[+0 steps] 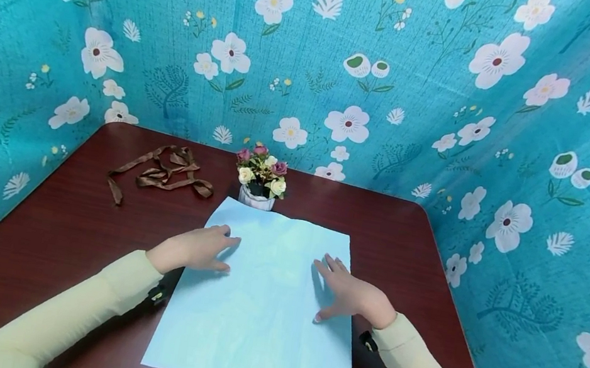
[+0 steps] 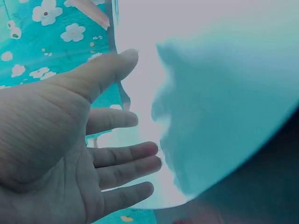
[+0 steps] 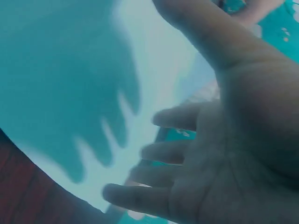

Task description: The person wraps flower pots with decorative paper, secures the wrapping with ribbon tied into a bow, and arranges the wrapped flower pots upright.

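Note:
A large pale blue sheet of paper [image 1: 262,325] lies flat on the dark red table, faint creases across it. Over its left side my left hand [image 1: 199,247] hovers with fingers spread and nothing held. On the opposite side, my right hand [image 1: 350,294] is likewise spread above the sheet, thumb toward the near edge. The left wrist view shows the left palm [image 2: 51,140] and separated fingers, with their shadow on the paper [image 2: 224,102]. In the right wrist view the right palm [image 3: 233,140] is bare, and a finger-shaped shadow falls across the sheet [image 3: 60,84].
A small white pot of artificial flowers [image 1: 259,179] stands at the sheet's far edge. Loosely coiled brown ribbon [image 1: 168,171] lies at the back left of the table [image 1: 35,234]. Turquoise floral cloth [image 1: 311,72] hangs behind and along the sides.

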`<state>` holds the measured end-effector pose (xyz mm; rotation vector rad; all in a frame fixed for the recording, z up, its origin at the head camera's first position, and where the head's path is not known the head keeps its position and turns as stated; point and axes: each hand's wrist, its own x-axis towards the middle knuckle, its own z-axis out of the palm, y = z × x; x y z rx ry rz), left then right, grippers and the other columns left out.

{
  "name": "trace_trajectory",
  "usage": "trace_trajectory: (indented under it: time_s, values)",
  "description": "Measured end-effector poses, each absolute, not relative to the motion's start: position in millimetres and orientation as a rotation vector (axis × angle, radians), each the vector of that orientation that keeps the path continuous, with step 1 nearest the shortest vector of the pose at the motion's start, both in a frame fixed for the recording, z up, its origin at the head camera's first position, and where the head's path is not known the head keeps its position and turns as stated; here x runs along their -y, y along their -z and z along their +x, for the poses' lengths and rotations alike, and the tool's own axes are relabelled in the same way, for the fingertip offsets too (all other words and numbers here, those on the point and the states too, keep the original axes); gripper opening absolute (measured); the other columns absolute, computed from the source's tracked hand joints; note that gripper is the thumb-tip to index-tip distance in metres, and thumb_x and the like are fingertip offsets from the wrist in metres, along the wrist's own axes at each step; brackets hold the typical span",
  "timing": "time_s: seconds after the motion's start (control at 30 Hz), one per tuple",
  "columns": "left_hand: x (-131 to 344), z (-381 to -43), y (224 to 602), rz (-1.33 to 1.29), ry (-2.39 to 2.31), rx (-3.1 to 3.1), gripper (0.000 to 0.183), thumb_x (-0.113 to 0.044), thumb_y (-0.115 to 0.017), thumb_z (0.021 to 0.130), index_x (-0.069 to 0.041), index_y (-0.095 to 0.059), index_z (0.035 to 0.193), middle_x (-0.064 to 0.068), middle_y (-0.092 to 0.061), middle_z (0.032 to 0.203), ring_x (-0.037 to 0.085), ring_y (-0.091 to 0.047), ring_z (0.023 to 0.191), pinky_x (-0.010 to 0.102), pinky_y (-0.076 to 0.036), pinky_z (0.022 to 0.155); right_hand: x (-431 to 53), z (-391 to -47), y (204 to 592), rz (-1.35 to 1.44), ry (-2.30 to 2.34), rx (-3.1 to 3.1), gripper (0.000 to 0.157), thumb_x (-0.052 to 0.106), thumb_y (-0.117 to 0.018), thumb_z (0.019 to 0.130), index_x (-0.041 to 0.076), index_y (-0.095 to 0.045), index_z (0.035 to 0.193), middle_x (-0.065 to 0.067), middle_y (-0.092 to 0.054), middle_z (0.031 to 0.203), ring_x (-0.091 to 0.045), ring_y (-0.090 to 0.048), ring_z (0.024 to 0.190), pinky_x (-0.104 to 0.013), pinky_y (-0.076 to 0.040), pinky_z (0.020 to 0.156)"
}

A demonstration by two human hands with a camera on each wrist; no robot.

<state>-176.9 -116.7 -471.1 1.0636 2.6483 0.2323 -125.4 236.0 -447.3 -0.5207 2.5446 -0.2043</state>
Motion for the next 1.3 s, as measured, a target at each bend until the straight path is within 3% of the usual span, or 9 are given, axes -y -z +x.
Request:
trace_trajectory:
  time_s: [0.2,0.43,0.67,0.83,0.93,1.1,1.2,1.3]
  values:
    - [100,-190,469,1.104,-0.317,-2.655,0.062,-0.034,-0.075,0.093,-0.001,-0.056,0.143,0.02,-0.056,0.13,0.029,-0.058,0.114,0.044,-0.052,0.093,-231,-138,465,-0.54,0.188,-2.515,0.124,0.044,-0.09,0.075,0.009,-0.011,0.164,-0.019,-0.005,0.17,-0.043,-0.006,0.156,-0.055,-0.035,0.116]
    - [82,-209,474,1.191,-0.469,-2.912,0.049,-0.023,-0.07,0.096,0.001,-0.06,0.138,0.023,-0.055,0.137,0.033,-0.056,0.122,0.047,-0.05,0.1,-229,-145,469,-0.507,0.19,-2.493,0.123,0.043,-0.091,0.073,0.012,-0.016,0.164,-0.016,-0.007,0.171,-0.041,-0.008,0.156,-0.056,-0.034,0.116]
    - [74,-220,472,0.91,-0.726,-3.202,0.022,-0.017,-0.071,0.093,0.004,-0.073,0.101,0.017,-0.063,0.099,0.032,-0.057,0.089,0.044,-0.051,0.079,-229,-146,467,-0.492,0.214,-2.489,0.121,0.04,-0.092,0.073,0.014,-0.017,0.164,-0.015,-0.008,0.171,-0.039,-0.009,0.156,-0.057,-0.034,0.116]
    - [80,-231,473,0.538,-0.861,-3.199,0.033,-0.029,-0.07,0.094,0.0,-0.065,0.079,0.015,-0.056,0.084,0.032,-0.052,0.081,0.044,-0.044,0.073,-228,-145,467,-0.478,0.218,-2.49,0.121,0.039,-0.093,0.072,0.015,-0.018,0.164,-0.015,-0.008,0.171,-0.039,-0.009,0.156,-0.058,-0.034,0.116]
    - [84,-239,478,0.41,-1.001,-3.104,0.037,-0.032,-0.07,0.094,0.004,-0.063,0.087,0.02,-0.058,0.091,0.036,-0.052,0.09,0.047,-0.042,0.079,-226,-145,467,-0.461,0.21,-2.488,0.12,0.039,-0.093,0.072,0.015,-0.018,0.164,-0.015,-0.009,0.171,-0.04,-0.009,0.156,-0.059,-0.035,0.115]
    - [88,-253,488,0.404,-1.265,-2.92,0.051,-0.028,-0.072,0.094,0.011,-0.058,0.123,0.03,-0.061,0.118,0.044,-0.057,0.114,0.055,-0.047,0.094,-226,-145,467,-0.45,0.191,-2.484,0.12,0.04,-0.092,0.072,0.017,-0.018,0.164,-0.013,-0.009,0.171,-0.039,-0.009,0.156,-0.06,-0.035,0.115]
    - [88,-260,491,0.431,-1.356,-2.877,0.052,-0.027,-0.074,0.094,0.008,-0.057,0.128,0.027,-0.064,0.12,0.041,-0.061,0.114,0.052,-0.051,0.091,-225,-146,466,-0.448,0.196,-2.484,0.12,0.039,-0.092,0.073,0.017,-0.018,0.164,-0.013,-0.009,0.171,-0.039,-0.008,0.156,-0.059,-0.034,0.115]
    - [87,-264,494,0.424,-1.397,-2.874,0.044,-0.027,-0.077,0.092,0.004,-0.061,0.119,0.022,-0.067,0.108,0.035,-0.063,0.099,0.045,-0.048,0.078,-225,-146,465,-0.446,0.204,-2.483,0.119,0.038,-0.092,0.073,0.017,-0.019,0.164,-0.013,-0.009,0.171,-0.039,-0.008,0.156,-0.06,-0.034,0.115]
